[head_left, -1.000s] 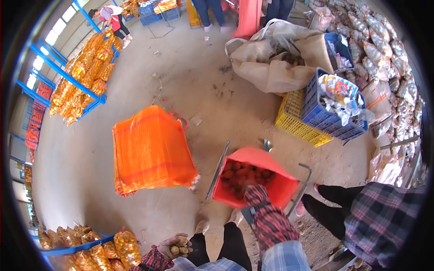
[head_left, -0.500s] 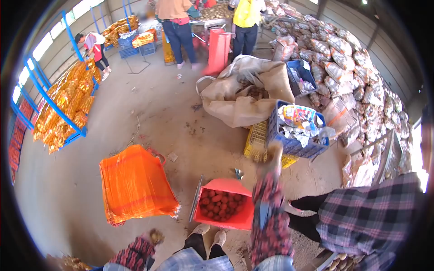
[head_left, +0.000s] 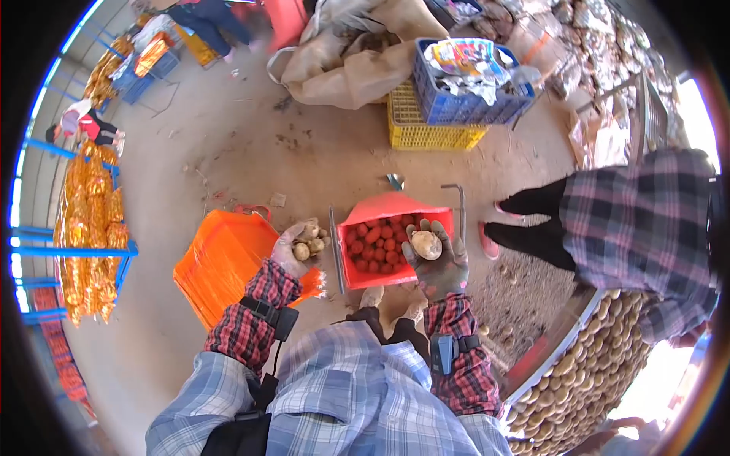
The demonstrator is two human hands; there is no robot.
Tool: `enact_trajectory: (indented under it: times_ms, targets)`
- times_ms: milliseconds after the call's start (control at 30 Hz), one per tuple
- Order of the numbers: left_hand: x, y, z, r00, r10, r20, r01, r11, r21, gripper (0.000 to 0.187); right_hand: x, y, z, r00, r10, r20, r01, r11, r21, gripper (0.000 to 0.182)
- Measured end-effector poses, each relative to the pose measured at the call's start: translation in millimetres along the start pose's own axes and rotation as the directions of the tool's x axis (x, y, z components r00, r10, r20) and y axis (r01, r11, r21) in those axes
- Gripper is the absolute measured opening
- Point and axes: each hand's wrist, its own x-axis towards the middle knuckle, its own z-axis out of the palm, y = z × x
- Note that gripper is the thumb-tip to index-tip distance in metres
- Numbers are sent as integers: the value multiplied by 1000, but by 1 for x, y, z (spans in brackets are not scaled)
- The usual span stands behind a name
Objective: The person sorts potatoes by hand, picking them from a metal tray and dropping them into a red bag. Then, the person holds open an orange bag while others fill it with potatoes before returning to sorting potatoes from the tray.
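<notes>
My left hand (head_left: 286, 252), palm up in what looks like a dusty glove, holds several small potatoes (head_left: 310, 242) beside the left rim of the red bin. In my right hand (head_left: 442, 275), gloved in grey, rests one larger pale potato (head_left: 426, 245); the fingers spread and curve around it. That hand is over the bin's right side. The red bin (head_left: 399, 204) stands in front of my feet, with many reddish-looking potatoes (head_left: 372, 247) inside. Left of it lies a stack of orange mesh sacks (head_left: 228, 254), partly behind my left hand.
A blue crate (head_left: 475, 110) with packaging sits on a yellow crate (head_left: 433, 137). Behind stands a big beige bulk bag (head_left: 342, 68). A person in a plaid top (head_left: 631, 205) is at my right, near a potato-covered conveyor or table (head_left: 578, 372). Filled sacks (head_left: 91, 205) stand left.
My view has tilted down. My right hand has come back from near the blue crate to above the red bin, now with a potato. My left hand has risen beside the bin.
</notes>
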Motion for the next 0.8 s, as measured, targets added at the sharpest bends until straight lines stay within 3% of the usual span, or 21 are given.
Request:
enact_trajectory:
  times_ms: [167, 233, 267, 333, 400, 433, 500, 533, 567, 600, 667, 700, 733, 767, 800]
  targets:
    - [11, -25, 4, 988, -104, 112, 98, 993, 58, 33, -10, 0, -28, 990, -55, -126, 48, 997, -63, 37]
    - [10, -26, 3, 982, -142, 122, 132, 987, 87, 33, -19, 3, -39, 952, -56, -300, 10, 988, -151, 30]
    - [7, -28, 2, 984, -137, 117, 128, 988, 87, 33, -23, 5, -53, 953, -48, -300, 4, 989, -147, 30]
    - [1, -34, 4, 982, -169, 81, 164, 985, 61, 31, -36, 8, -87, 893, 90, -440, -224, 938, -263, 24]
    - [-6, -45, 8, 982, -173, 70, 167, 983, 78, 28, -60, 17, -90, 813, 91, -574, -291, 919, -266, 21]
    - [-9, -52, 7, 973, -228, 33, 223, 968, 118, 26, -77, 20, -106, 910, 9, -415, -244, 821, -517, 20]
    - [-4, -55, 3, 952, -305, 5, 302, 946, 121, 22, -108, 26, -162, 926, -13, -377, -238, 755, -611, 18]
    - [7, -52, 7, 943, -333, 20, 330, 940, 86, 20, -110, 25, -186, 852, 25, -523, -317, 820, -477, 18]
    - [4, -41, 38, 950, -273, -148, 300, 933, 201, 20, -116, 14, -159, 795, 78, -602, -370, 849, -378, 19]
    - [24, -28, 47, 962, -240, -127, 263, 942, 207, 20, -129, 3, -132, 722, 135, -678, -418, 867, -272, 21]
    - [75, 12, 75, 930, -256, 265, 199, 954, 224, 23, -150, -3, -150, 891, -10, -455, -334, 664, -669, 26]
    - [104, 42, 105, 895, -142, 422, 44, 971, 234, 30, -150, -10, -156, 833, 2, -553, -326, 810, -488, 27]
    - [121, 79, 151, 803, -53, 593, -12, 994, 105, 35, -153, -15, -154, 763, 40, -645, -284, 918, -279, 28]
    - [159, 113, 185, 554, 77, 829, -155, 988, 12, 33, -155, -18, -159, 773, 19, -634, -274, 911, -307, 29]
    - [113, 134, 256, 942, 227, 246, -255, 962, 92, 30, -156, -19, -167, 761, 6, -649, -261, 919, -297, 29]
